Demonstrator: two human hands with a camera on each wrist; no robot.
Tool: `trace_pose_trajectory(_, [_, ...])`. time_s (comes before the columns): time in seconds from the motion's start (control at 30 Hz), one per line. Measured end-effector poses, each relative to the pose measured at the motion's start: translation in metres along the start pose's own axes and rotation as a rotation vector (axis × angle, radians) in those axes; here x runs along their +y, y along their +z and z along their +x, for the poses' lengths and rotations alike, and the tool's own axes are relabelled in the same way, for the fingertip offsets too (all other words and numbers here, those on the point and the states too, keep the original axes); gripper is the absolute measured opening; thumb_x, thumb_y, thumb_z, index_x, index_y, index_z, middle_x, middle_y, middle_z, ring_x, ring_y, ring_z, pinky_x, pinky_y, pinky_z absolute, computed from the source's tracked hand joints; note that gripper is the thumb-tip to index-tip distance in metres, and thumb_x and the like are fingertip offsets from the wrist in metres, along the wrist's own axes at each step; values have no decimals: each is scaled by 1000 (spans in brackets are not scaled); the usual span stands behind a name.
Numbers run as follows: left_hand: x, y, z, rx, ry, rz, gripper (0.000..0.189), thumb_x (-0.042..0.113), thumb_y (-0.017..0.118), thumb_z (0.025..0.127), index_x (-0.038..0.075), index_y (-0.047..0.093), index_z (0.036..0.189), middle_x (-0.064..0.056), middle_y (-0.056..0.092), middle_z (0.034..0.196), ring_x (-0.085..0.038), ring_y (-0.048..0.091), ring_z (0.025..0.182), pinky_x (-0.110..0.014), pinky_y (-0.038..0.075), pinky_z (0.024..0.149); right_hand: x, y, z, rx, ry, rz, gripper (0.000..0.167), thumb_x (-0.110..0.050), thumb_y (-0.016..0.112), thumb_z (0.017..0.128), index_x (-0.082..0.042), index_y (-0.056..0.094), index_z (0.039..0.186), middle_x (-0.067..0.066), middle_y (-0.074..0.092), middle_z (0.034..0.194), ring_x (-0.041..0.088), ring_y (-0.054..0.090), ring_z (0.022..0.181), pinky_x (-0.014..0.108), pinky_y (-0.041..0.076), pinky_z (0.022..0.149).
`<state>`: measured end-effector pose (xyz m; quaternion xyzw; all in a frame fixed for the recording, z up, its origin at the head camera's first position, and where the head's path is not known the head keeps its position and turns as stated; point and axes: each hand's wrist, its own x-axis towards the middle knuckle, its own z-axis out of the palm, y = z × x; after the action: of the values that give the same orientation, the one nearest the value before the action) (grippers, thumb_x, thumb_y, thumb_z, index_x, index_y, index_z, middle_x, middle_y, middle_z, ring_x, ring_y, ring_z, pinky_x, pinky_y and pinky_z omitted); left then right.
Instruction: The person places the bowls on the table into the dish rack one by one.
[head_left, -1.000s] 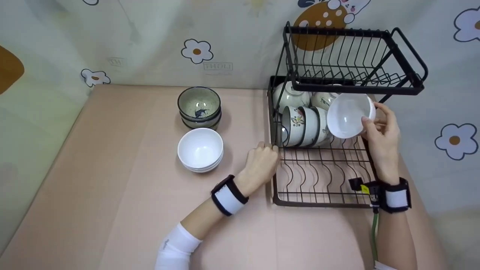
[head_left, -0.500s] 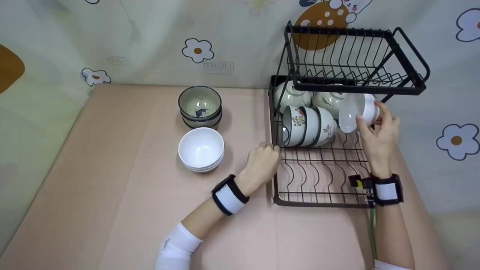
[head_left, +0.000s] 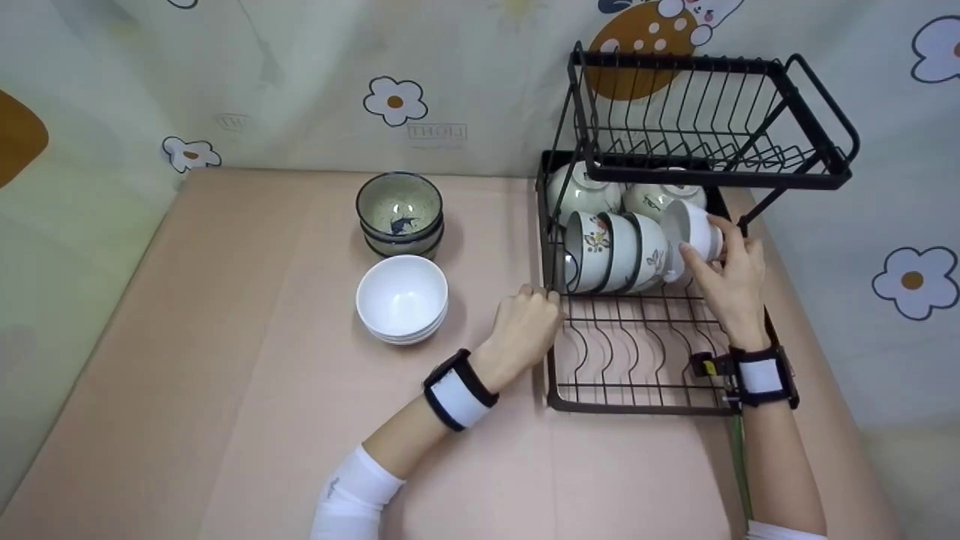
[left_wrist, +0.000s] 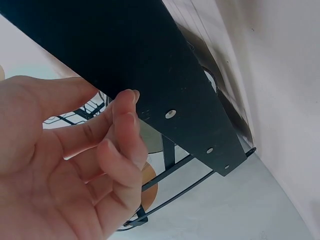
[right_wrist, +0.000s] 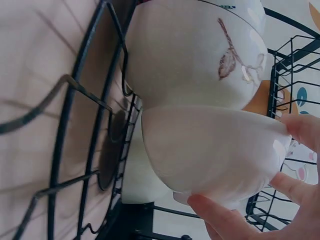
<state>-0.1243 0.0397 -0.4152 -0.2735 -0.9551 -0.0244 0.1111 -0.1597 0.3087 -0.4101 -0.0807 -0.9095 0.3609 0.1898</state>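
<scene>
Rack [head_left: 645,409] in all three views

Past the back edge of the pinkish-beige tabletop [head_left: 247,420] I see a pale, faintly creased backdrop sheet [head_left: 285,67], printed with orange-centred white flowers [head_left: 395,100]. It runs along the left and right edges too, under soft, diffuse light.

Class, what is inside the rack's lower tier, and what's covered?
Two upturned bowls at the back; three bowls on their sides in front; a white bowl, held beside these by the right hand. The upturned bowls' insides and some outer parts are covered.
</scene>
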Motion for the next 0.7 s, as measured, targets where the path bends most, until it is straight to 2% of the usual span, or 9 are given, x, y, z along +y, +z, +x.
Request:
trace_pose_trajectory(0.23, [0, 0, 0, -8, 0, 8, 27, 32, 59, 92, 6, 68, 92, -4, 68, 80, -16, 61, 70, -25, 51, 50, 4, 4, -1, -44, -15, -10, 57, -34, 63, 89, -10, 46, 137, 24, 42, 109, 21, 39, 92, 31, 43, 72])
trace_pose_trajectory(0.33, [-1, 0, 0, 0, 1, 8, 26, 31, 60, 91, 6, 68, 93, -4, 68, 80, -16, 61, 70, -25, 51, 50, 5, 7, -1, -66, -31, -5, 57, -32, 63, 89, -9, 45, 137, 27, 41, 110, 28, 44, 95, 39, 51, 77])
trace_pose_trajectory(0.43, [-1, 1, 0, 10, 5, 8, 25, 30, 62, 90, 6, 68, 93, -4, 68, 80, -16, 61, 70, -25, 51, 50, 6, 9, -1, -105, -43, 11, 58, -34, 62, 90, -9, 43, 139, 30, 39, 113, 38, 48, 99, 48, 54, 80])
trace_pose_trajectory(0.5, [-1, 1, 0, 6, 7, 7, 25, 31, 62, 90, 6, 68, 93, -4, 68, 80, -16, 61, 71, -25, 52, 50, 7, 10, -1, -132, -44, 12, 60, -37, 61, 90, -11, 42, 140, 30, 39, 114, 42, 53, 98, 39, 57, 75])
trace_pose_trajectory(0.6, [-1, 1, 0, 5, 7, 5, 25, 31, 62, 90, 7, 68, 93, -4, 68, 81, -16, 61, 71, -25, 52, 50, 8, 11, -2, -163, -46, -13, 61, -42, 60, 90, -13, 41, 141, 30, 40, 115, 42, 57, 94, 34, 55, 70])
trace_pose_trajectory(0.67, [-1, 1, 0, 2, 7, 3, 25, 31, 62, 90, 7, 68, 93, -4, 69, 81, -16, 61, 71, -25, 52, 50, 8, 12, -2, -175, -46, -37, 62, -43, 59, 90, -14, 41, 141, 30, 41, 114, 40, 58, 90, 32, 51, 67])
trace_pose_trajectory(0.7, [0, 1, 0, 1, 6, 4, 26, 31, 62, 90, 7, 67, 93, -4, 69, 82, -16, 61, 71, -25, 52, 50, 8, 12, -3, -179, -44, -44, 62, -43, 59, 90, -14, 41, 141, 30, 42, 114, 39, 58, 90, 37, 50, 68])
